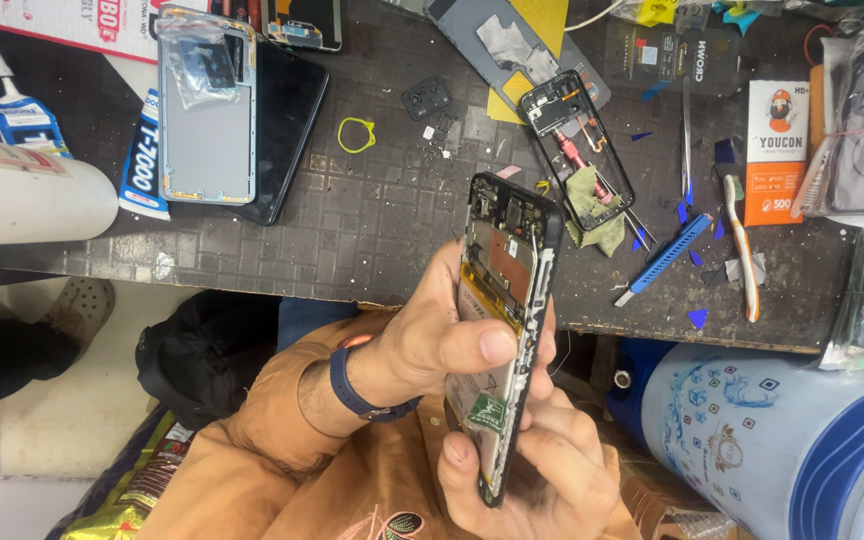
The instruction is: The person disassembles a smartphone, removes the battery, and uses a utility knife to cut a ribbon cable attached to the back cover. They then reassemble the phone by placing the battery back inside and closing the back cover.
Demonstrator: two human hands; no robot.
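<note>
Left hand: the left hand (442, 335), a blue watch strap (352, 385) on its wrist, grips the opened phone (507, 320) from the side, thumb pressed across its exposed inside.
Right hand: the right hand (542, 465) cups the phone's lower end from beneath, fingers curled around the edge.
Phone: back cover off, held tilted on edge above the near rim of the dark workbench (372, 220), over the person's lap.
Bench, left: a grey phone frame (202, 120) lies on a black panel (287, 125), beside a glue tube (142, 155).
Bench, right: a second stripped phone (572, 145), a blue pry tool (664, 260), a toothbrush (742, 250).
Below bench: a blue-and-white drum (762, 440).
</note>
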